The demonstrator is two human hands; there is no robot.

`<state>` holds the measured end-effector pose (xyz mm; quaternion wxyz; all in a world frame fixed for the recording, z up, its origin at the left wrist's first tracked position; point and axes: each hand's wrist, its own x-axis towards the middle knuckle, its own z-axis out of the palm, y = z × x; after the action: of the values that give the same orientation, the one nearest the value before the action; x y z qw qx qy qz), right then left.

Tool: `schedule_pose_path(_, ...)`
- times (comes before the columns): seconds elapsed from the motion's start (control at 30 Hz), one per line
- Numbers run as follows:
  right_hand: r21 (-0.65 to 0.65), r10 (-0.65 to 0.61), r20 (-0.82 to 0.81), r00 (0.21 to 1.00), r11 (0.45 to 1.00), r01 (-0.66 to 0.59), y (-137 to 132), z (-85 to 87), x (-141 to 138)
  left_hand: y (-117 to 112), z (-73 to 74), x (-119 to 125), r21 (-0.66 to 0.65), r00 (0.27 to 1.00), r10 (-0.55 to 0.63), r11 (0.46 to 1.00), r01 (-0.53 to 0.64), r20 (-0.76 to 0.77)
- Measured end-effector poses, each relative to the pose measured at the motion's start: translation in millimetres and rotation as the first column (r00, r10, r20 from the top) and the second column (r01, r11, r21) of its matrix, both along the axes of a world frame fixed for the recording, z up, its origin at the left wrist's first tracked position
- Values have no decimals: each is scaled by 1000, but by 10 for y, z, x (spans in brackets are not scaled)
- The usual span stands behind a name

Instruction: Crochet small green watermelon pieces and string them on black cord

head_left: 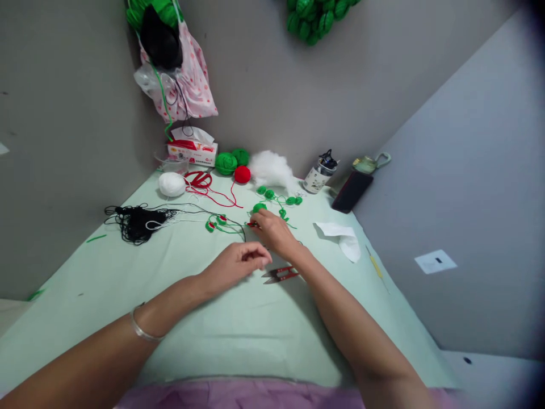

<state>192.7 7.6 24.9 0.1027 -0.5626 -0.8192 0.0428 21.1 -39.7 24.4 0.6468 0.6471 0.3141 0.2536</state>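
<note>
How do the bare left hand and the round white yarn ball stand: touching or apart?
Apart. The head view shows pale green cloth plainly visible between left hand and white yarn ball.

Tissue box [193,154] at back left, white wall plate [436,261] at right

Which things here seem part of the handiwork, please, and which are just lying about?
Probably in use:
- small red-and-green yarn piece at the right hand
- red-handled metal snips
- tangled black yarn

Probably lying about:
- red-white cardboard tissue box
- dark rectangular phone
</note>
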Motion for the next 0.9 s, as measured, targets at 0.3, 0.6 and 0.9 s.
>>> schedule_pose_path(0.3,-243,-92,-491,866,969,-35,-765,286,217,51,-39,12,29,965,230,972,-235,130)
schedule_pose_path(0.6,-459,-341,-757,558,885,-82,-891,246,169,50,-102,25,-174,974,99,983,-64,203)
schedule_pose_path(0.9,-562,-606,-795,24,722,-404,-785,114,223,-30,-88,69,-248,977,-76,960,126,202)
